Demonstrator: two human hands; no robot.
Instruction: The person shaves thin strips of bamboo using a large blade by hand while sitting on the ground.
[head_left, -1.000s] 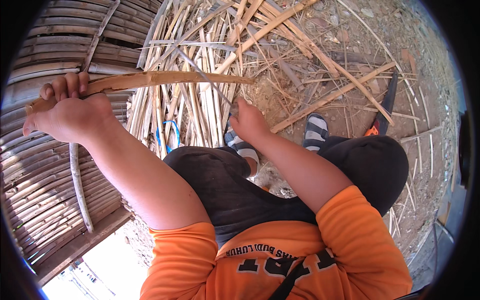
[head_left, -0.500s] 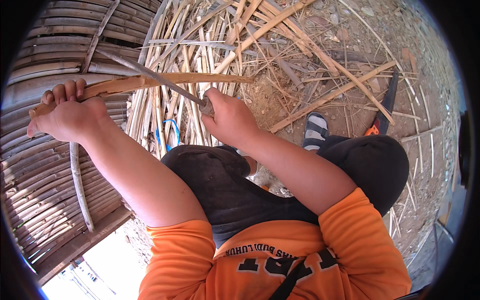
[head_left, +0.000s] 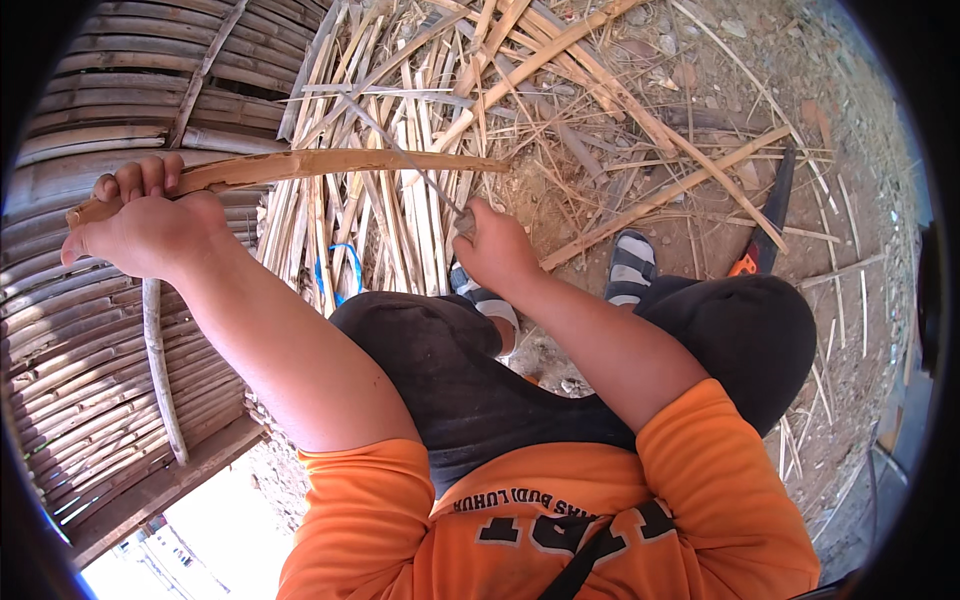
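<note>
My left hand (head_left: 150,222) is closed round the near end of a long split bamboo strip (head_left: 300,163), held out to the left. The strip runs rightward, slightly bowed, and its far end reaches the bare soil. In my right hand (head_left: 496,252) is the handle of a machete (head_left: 420,175), mostly hidden by the fingers. Its long thin blade points up and left, crossing the strip near the middle. From this angle I cannot tell whether blade and strip touch.
Cut bamboo strips (head_left: 385,225) lie piled beyond my knees, with blue cord (head_left: 357,268) among them. A slatted bamboo surface (head_left: 110,360) stands on the left. On the ground at right lies a handsaw (head_left: 776,212) with an orange handle. My feet are in striped footwear (head_left: 631,267).
My right hand has moved right and slightly nearer, carrying the machete along the strip. The blade has swung to a steeper angle. My left hand and the strip have shifted only slightly.
</note>
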